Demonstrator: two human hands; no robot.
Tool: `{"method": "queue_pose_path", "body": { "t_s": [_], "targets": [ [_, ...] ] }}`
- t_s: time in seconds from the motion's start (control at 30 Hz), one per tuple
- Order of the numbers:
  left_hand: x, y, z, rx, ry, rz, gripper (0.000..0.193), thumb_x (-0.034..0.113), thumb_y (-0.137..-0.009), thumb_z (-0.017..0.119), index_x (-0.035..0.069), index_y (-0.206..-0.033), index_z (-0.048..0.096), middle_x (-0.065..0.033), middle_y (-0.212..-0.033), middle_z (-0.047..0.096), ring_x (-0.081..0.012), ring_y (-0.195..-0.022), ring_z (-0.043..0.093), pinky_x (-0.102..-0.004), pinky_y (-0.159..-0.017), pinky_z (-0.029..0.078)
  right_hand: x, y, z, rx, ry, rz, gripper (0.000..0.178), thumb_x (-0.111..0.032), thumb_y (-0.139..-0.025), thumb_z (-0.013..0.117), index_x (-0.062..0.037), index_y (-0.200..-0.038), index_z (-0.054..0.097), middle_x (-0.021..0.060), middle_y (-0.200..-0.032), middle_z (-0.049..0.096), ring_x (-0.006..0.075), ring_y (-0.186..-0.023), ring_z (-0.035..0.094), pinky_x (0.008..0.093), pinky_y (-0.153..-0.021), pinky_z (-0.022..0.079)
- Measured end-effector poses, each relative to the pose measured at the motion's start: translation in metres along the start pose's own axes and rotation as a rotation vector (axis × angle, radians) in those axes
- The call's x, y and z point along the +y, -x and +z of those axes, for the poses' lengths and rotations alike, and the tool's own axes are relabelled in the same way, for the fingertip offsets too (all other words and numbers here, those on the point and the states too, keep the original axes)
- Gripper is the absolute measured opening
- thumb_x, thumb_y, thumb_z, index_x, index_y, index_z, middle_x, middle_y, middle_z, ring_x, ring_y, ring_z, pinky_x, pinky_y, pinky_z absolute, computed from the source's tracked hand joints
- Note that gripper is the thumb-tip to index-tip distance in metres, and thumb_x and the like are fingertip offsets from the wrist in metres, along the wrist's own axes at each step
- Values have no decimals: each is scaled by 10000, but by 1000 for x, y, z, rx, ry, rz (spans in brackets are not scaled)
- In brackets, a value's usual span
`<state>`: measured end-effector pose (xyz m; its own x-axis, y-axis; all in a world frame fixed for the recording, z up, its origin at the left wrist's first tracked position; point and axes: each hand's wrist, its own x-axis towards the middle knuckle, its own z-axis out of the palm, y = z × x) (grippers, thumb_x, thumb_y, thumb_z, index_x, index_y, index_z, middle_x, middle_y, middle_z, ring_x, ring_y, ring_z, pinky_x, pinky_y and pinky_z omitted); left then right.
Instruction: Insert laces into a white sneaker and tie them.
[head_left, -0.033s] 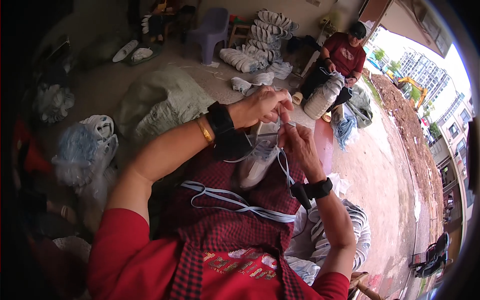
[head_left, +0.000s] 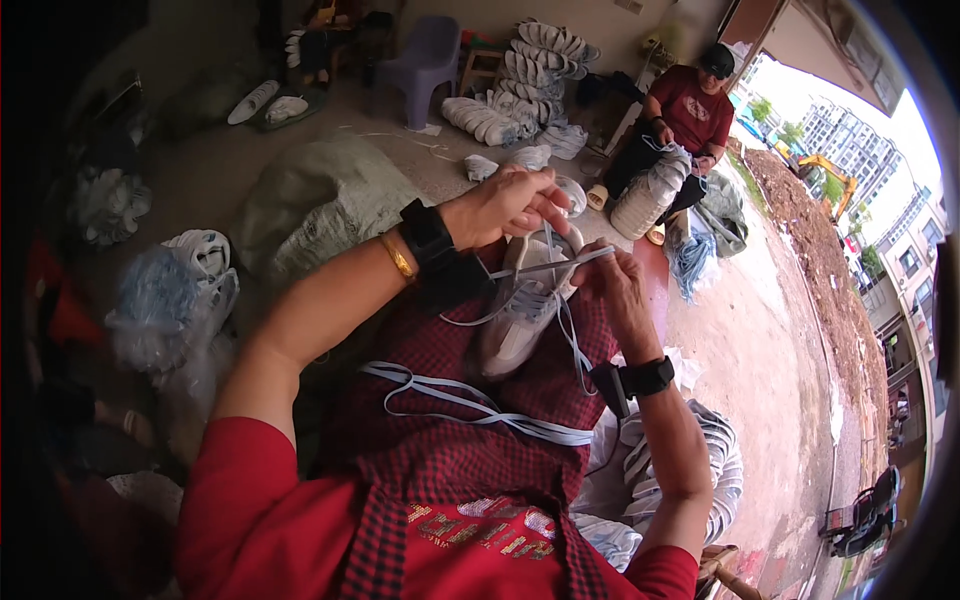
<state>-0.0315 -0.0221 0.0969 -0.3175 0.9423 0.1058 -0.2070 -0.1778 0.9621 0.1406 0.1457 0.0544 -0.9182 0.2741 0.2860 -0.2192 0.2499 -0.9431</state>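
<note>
A white and pale grey sneaker (head_left: 508, 340) rests on my lap, toe toward me, its front eyelets partly threaded with a light shoelace (head_left: 548, 268). Above the shoe's opening, my left hand (head_left: 507, 208) pinches a strand that drops from its fingertips. To the right of the shoe, my right hand (head_left: 615, 288) grips another stretch of lace between thumb and finger, pulled out sideways. A loose loop of lace hangs beside the shoe under my right hand. Spare pale blue laces (head_left: 470, 408) lie across my checked apron (head_left: 420, 455).
Opposite me, a seated person (head_left: 690, 110) in a dark red shirt handles a stack of white shoe parts (head_left: 645, 200). A large greenish sack (head_left: 330, 205) lies to my left. More stacked shoe uppers (head_left: 715, 470) stand by my right side. A purple chair (head_left: 425, 70) is farther back.
My hands have moved apart from close together above the shoe. The right hand has gone down and right, drawing the lace out, and the left has shifted slightly left.
</note>
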Motion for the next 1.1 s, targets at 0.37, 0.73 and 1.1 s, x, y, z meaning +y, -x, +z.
{"method": "queue_pose_path", "body": {
  "t_s": [0.37,0.73,1.1],
  "targets": [
    [-36,100,-246,800,328,108,277,231,-1012,382,34,-1112,547,-170,-1083,676,-79,-576,405,-220,-481,356,76,56,-188,618,-229,223,387,-333,-1031,483,19,-1141,600,84,-847,687,98,-614,550,189,-527,411],
    [-53,97,-175,907,-535,-45,731,179,-921,620,1,-1506,220,-153,-1028,703,-180,-706,663,-274,-597,520,59,59,-133,391,1023,467,333,-107,-881,597,89,-1149,584,192,-808,718,256,-786,716,341,-637,543],
    [-68,35,-38,163,-1021,355,371,-67,-719,626,30,-1059,515,-109,-995,628,-240,-919,659,-364,-843,536,38,12,-24,-164,1088,-372,169,-82,-875,582,-31,-1031,543,135,-950,631,347,-969,589,458,-860,456]
  ]
}}
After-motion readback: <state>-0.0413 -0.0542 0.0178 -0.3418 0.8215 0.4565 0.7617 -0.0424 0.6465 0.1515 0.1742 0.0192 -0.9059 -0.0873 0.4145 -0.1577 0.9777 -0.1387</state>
